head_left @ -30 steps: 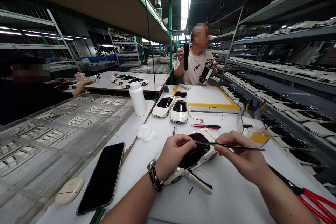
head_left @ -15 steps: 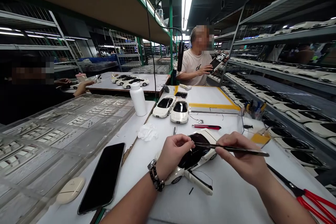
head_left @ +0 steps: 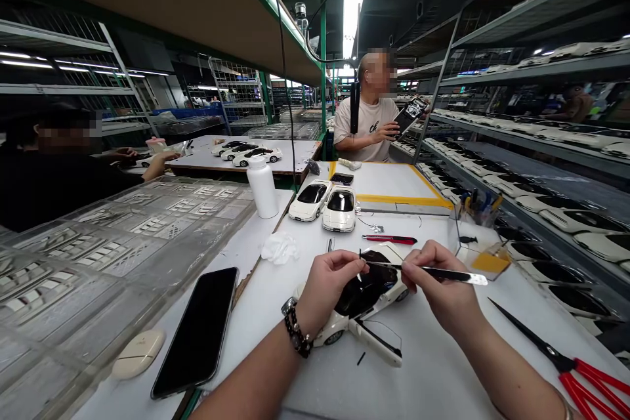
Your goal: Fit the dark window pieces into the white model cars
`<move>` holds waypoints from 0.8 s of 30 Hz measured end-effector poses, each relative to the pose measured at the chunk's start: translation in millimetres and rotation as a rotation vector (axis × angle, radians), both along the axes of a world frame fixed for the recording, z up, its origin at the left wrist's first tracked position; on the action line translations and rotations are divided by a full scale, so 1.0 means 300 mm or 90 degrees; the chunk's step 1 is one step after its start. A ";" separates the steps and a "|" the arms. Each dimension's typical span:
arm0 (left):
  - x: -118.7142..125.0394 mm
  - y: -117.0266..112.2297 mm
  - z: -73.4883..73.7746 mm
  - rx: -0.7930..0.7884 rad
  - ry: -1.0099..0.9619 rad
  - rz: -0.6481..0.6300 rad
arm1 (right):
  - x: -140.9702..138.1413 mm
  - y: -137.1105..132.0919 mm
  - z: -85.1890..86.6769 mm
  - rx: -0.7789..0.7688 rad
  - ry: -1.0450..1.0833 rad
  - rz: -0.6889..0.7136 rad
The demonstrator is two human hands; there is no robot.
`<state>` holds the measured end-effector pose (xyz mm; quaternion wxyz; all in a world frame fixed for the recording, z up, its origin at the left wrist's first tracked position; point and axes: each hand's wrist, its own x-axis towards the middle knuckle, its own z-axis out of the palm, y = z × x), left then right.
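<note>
My right hand [head_left: 438, 282] is closed around a pair of metal tweezers [head_left: 455, 274], their tips reaching left to my other fingertips. Thumb and finger of my left hand [head_left: 332, 282] pinch a small black strip [head_left: 360, 254] that sticks up beside the tweezer tips. Below both hands lies a white model car [head_left: 371, 298] with a black roof, partly hidden by them. Its near door [head_left: 377, 341] stands swung out toward me. A short black sliver [head_left: 361, 359] rests on the white table just in front of that door.
Two white model cars [head_left: 338, 209] stand farther back, near a red pen [head_left: 390, 239]. Red-handled scissors [head_left: 561, 361] lie at right. On the left are a phone [head_left: 197, 331], crumpled tissue [head_left: 279, 248], a white bottle [head_left: 262, 189] and parts trays [head_left: 123, 236]. A co-worker [head_left: 367, 111] holds a car part.
The tweezers have swung slightly and their rear end has shifted left. The black strip now shows upright at my left fingertips. My view has shifted a little.
</note>
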<state>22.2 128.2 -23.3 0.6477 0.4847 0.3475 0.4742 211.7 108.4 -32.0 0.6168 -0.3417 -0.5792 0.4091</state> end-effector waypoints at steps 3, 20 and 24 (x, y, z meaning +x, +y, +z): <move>-0.001 -0.002 0.003 -0.008 -0.006 0.001 | -0.006 -0.002 -0.002 0.016 -0.015 -0.007; -0.002 -0.003 0.012 -0.001 0.016 -0.001 | -0.049 -0.024 0.020 -0.022 0.048 -0.042; -0.004 0.009 0.003 0.016 0.039 0.008 | -0.059 -0.015 0.022 -0.026 0.068 -0.034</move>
